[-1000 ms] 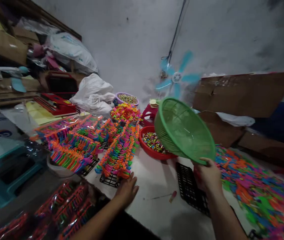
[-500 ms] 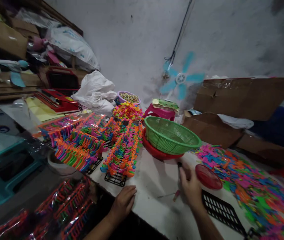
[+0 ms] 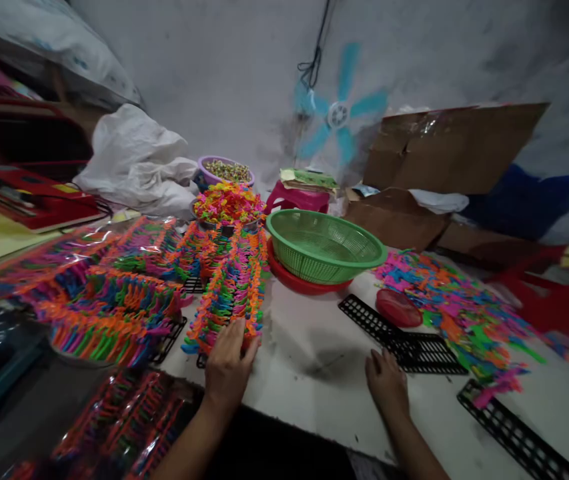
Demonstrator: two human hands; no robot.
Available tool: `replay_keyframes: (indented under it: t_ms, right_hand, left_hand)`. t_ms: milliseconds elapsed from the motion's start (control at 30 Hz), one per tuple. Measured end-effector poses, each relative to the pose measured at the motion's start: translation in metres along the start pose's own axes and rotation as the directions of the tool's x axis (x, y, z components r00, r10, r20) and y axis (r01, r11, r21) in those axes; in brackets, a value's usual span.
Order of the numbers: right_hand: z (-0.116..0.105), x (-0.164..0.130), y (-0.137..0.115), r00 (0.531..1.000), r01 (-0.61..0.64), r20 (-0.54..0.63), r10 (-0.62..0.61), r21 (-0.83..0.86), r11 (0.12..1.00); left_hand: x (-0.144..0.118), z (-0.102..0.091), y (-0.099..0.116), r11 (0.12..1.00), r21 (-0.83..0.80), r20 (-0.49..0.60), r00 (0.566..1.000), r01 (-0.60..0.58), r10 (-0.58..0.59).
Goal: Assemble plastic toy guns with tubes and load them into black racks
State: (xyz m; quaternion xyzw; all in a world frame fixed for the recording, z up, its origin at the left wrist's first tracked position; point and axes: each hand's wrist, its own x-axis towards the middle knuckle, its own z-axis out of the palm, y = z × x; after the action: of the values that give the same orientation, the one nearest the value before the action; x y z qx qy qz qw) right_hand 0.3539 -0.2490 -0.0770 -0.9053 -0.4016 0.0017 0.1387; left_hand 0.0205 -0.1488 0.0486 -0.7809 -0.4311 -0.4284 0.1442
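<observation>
My left hand (image 3: 229, 363) is at the front end of a long rack filled with rows of small, bright plastic pieces (image 3: 237, 287). Its fingers reach forward over the nearest pieces, thumb apart from the index finger. My right hand (image 3: 387, 383) rests low at the white tabletop, its fingers slightly bent and apart, with nothing visible in them. Just beyond it, a black plastic grid strip (image 3: 367, 317) lies across or against a wider black grid (image 3: 431, 353); the overlap is hard to make out.
A green basket (image 3: 327, 250) sits in a red one (image 3: 309, 287) at the centre back. Loose coloured pieces (image 3: 464, 307) spread over the right side near a small red basket (image 3: 398, 308). Another black grid strip (image 3: 519, 427) lies front right. Plastic-wrapped filled racks (image 3: 109, 293) stand left.
My left hand has moved forward from the table edge to the filled rack. My right hand has drawn back, and a black grid strip now lies flat beyond it. The view has shifted.
</observation>
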Motion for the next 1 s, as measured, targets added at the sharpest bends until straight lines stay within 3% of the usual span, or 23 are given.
replay_keyframes:
  t_ms: [167, 367, 533, 733, 1000]
  right_hand:
    - [0.005, -0.003, 0.007, 0.999, 0.018, -0.038, -0.018, 0.016, 1.000]
    - [0.006, -0.003, 0.009, 0.998, 0.025, -0.064, -0.021, 0.056, 0.998]
    - [0.003, -0.005, 0.008, 0.997, 0.017, -0.070, -0.013, 0.063, 0.998]
    - [0.000, -0.007, 0.009, 0.996, 0.021, -0.086, -0.014, 0.073, 0.997]
    - [0.001, -0.007, 0.011, 0.996, 0.018, -0.083, -0.010, 0.094, 0.995]
  left_hand:
    - [-0.006, 0.005, -0.005, 0.995, 0.062, 0.035, 0.996, -0.080, 0.078]
    - [0.000, -0.001, -0.006, 0.997, 0.037, 0.112, 0.991, -0.073, 0.069]
    - [0.008, -0.001, -0.004, 0.998, 0.064, 0.081, 0.997, -0.012, 0.006]
    - [0.003, 0.003, -0.006, 0.995, 0.055, 0.156, 0.985, -0.082, 0.073]
    - [0.006, 0.004, 0.003, 0.995, 0.094, 0.163, 0.985, 0.031, -0.046]
